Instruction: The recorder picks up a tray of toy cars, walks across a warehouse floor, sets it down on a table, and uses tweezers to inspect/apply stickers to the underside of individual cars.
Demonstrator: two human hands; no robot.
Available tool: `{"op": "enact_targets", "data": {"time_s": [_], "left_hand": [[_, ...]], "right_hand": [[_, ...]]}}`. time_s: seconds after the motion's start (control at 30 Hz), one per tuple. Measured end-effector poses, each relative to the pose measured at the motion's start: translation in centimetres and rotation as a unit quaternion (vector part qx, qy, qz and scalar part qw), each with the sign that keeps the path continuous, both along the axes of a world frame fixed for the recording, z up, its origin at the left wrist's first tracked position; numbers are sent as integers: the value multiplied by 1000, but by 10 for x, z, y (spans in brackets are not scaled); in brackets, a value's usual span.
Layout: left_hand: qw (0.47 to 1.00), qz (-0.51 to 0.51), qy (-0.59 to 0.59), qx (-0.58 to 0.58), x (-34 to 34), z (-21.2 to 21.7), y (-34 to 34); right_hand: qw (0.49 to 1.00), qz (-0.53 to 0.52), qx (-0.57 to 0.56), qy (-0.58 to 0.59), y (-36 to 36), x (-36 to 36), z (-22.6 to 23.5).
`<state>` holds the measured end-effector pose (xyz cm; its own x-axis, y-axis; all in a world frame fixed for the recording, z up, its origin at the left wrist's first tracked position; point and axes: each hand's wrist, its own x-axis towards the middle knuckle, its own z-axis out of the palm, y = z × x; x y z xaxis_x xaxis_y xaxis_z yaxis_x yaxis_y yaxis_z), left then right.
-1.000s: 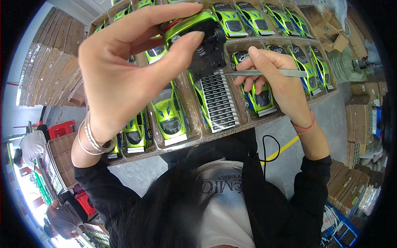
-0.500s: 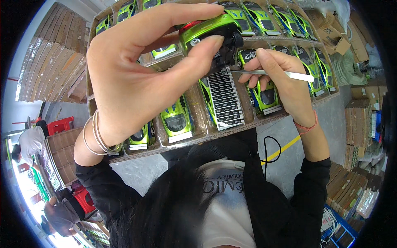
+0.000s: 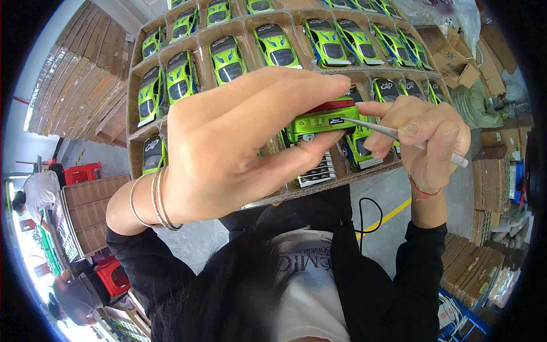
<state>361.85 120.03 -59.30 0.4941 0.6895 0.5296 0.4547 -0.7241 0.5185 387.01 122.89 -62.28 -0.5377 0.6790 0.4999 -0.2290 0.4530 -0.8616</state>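
Observation:
My left hand [image 3: 239, 145] is raised close to the camera and grips a bright green toy car [image 3: 323, 121] on its side between thumb and fingers. My right hand [image 3: 419, 134] pinches silver tweezers [image 3: 393, 132], whose tip touches the side of the car. Below both hands lies a cardboard tray [image 3: 342, 178] divided into compartments, most holding a green toy car [image 3: 228, 57]. A black-and-white sticker sheet [image 3: 317, 171] rests in one front compartment, partly hidden by my thumb.
Stacks of flat cardboard [image 3: 85, 80] lie at the left and folded boxes [image 3: 461, 57] at the upper right. Another person in a white shirt [image 3: 37, 191] bends near red stools [image 3: 82, 171]. A yellow floor line [image 3: 387, 216] runs under the tray.
My left hand has brought the car lower and turned it onto its side. The tweezers' tip moved in to touch the car. The tray has shifted in view, showing more rows of cars.

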Motion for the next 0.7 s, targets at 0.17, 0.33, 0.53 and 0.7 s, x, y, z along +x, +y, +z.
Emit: {"op": "enact_targets", "data": {"time_s": [0.17, 0.33, 0.53, 0.7], "left_hand": [[1000, 9, 6, -3, 6, 2, 0], [1000, 20, -5, -1, 5, 1, -3], [1000, 18, -6, 9, 6, -1, -2], [1000, 10, -3, 27, 4, -2, 0]], "right_hand": [[999, 27, -6, 24, 4, 7, -3], [999, 14, 33, 1, 4, 3, -1], [1000, 7, 29, 1, 4, 2, -1], [999, 9, 35, 9, 4, 2, -3]]}}
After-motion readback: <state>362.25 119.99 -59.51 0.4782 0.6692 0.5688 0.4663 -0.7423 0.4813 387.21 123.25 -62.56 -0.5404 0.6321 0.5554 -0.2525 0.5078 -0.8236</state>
